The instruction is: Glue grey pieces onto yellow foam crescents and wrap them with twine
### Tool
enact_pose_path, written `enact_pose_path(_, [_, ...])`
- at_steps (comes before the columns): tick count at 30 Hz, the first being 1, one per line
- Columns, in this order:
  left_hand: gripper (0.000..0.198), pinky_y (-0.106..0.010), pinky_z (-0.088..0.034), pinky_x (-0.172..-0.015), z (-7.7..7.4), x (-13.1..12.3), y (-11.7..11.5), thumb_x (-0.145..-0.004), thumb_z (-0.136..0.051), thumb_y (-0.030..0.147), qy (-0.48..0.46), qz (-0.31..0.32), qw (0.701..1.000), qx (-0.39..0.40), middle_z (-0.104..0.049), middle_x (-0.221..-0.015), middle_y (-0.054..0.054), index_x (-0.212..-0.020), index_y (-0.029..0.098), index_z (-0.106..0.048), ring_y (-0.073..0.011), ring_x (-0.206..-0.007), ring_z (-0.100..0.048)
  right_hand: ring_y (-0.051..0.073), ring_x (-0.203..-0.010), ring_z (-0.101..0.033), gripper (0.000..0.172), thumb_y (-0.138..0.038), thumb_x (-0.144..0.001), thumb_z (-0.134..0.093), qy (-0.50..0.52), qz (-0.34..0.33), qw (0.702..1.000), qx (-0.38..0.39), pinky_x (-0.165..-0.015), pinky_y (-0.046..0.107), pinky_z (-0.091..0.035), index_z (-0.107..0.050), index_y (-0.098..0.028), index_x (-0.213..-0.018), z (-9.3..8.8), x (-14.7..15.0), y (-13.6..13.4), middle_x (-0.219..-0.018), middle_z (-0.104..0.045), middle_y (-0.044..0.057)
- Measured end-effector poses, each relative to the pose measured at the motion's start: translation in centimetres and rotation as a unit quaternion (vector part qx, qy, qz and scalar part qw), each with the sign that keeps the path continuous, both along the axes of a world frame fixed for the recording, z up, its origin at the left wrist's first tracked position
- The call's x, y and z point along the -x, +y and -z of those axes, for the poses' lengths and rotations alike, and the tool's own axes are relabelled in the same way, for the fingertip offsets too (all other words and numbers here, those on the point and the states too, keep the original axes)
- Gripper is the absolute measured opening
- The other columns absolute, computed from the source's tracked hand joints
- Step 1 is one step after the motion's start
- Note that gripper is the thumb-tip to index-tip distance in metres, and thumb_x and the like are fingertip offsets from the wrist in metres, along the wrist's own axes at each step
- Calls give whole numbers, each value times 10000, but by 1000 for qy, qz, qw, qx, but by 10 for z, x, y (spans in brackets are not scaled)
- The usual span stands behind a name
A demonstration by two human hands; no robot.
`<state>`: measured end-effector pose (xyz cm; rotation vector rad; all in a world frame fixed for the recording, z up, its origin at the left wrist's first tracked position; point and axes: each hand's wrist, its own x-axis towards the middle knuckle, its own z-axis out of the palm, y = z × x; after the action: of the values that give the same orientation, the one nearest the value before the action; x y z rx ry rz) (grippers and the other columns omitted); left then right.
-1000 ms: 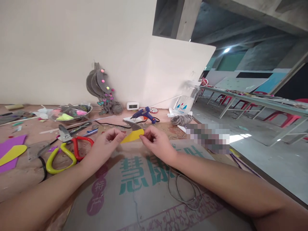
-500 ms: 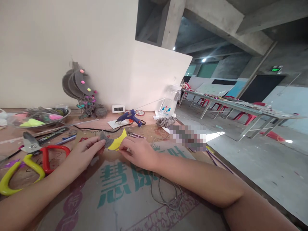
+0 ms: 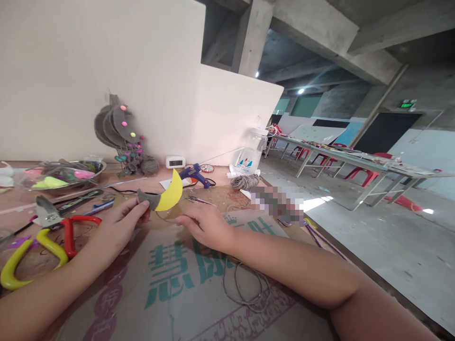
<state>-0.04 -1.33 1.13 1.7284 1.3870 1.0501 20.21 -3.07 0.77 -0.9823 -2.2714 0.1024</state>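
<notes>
Above the middle of the worktop (image 3: 158, 182), left hand (image 3: 125, 216): is pinching the grey-covered end of the yellow crescent (image 3: 171, 192), thumb over fingers, with no gap showing.
Right hand (image 3: 204, 226): is curling loosely, apart from the crescent, fingertips nearly meeting and seemingly pinching the thin cord (image 3: 164, 219); the exact contact is too small to make out.
Crescent's place: is hanging between the hands, nearer the left, raised over the far part of the printed sheet (image 3: 142, 317).
Winding: judging by the grey cover, cord is going around the crescent from one end; good work is probably asking for even tension, turns lying close side by side, the left thumb pinning the last turn, and a light pull so the thin yellow body is not buckling.
Crescent's direction: its long axis is slanting from the left grip up towards the back right; the bare tip is pointing up and towards the back edge, the hollow facing the back-left corner, the rounded side facing front and right.
Cord loops (image 3: 245, 303): are lying on the sheet near the right forearm, possibly risking a snag.
Towards the back edge: the blue glue gun (image 3: 196, 175) is resting beyond the crescent.
Towards the left edge: the cutters (image 3: 67, 232) are lying near the left forearm.
</notes>
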Motion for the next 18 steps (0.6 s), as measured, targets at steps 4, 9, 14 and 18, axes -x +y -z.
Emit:
enact_pose_path(4, [280,-221,-330,-549,-4,-1,-2,-765,-437,432,5,-16,1000,-6,-495,-616,32,-627,189,-461,-139,-622,-456,110,-649,-483,298,-386,-905,-390,81,56,990,102,-599,227,-345,-586,-179,-820,3,-1,6,-703,-561,3])
enact_pose_path(9, [303,-222,-319,-529,-1,-1,-2,-767,-433,447,31,20,999,5,-446,-564,41,-607,191,-454,-136,-583,-429,97,-622,-436,282,-393,-872,-425,257,52,947,186,-582,212,-360,-517,-182,-1035,10,-1,17,-716,-486,-20])
enact_pose_path(14, [333,-207,-300,-503,8,0,1,-806,-432,479,61,62,996,-9,-388,-571,51,-639,193,-455,-118,-568,-390,91,-554,-394,198,-368,-820,-478,284,58,929,228,-511,205,-334,-489,-180,-761,12,-1,22,-630,-434,-38])
enact_pose_path(18, [384,-204,-281,-463,9,1,4,-784,-450,536,69,49,996,-9,-347,-540,58,-610,195,-421,-112,-525,-364,87,-518,-384,249,-400,-822,-471,266,62,933,234,-489,206,-322,-459,-183,-700,8,-1,19,-592,-430,-45])
